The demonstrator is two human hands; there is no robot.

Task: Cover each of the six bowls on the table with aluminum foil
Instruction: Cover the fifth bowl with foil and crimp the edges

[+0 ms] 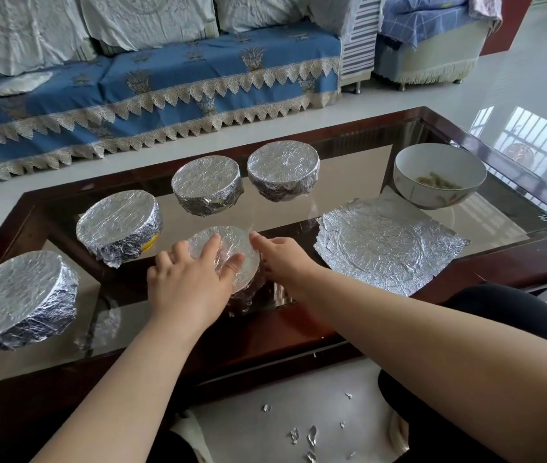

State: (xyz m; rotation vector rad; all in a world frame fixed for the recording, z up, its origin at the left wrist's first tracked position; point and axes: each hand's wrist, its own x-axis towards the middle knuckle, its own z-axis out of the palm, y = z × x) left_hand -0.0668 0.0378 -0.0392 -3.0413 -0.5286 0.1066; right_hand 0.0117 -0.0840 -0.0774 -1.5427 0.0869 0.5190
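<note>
Several foil-covered bowls stand on the glass table [359, 168]: one at the near left [18, 295], one behind it [116, 223], and two at the back [206, 183] [282, 170]. In front of me is another foil-wrapped bowl [235, 245]. My left hand [188, 282] lies flat on its top, fingers spread. My right hand [282, 259] presses against the bowl's right side. An uncovered white bowl [439, 175] with some food stands at the far right. A loose crumpled foil sheet [385, 245] lies flat in front of it.
A sofa with a blue cover [165, 81] runs along the far side of the table. Small foil scraps [312, 436] lie on the floor near my knees. The table's dark wooden frame [265, 332] is close to my body.
</note>
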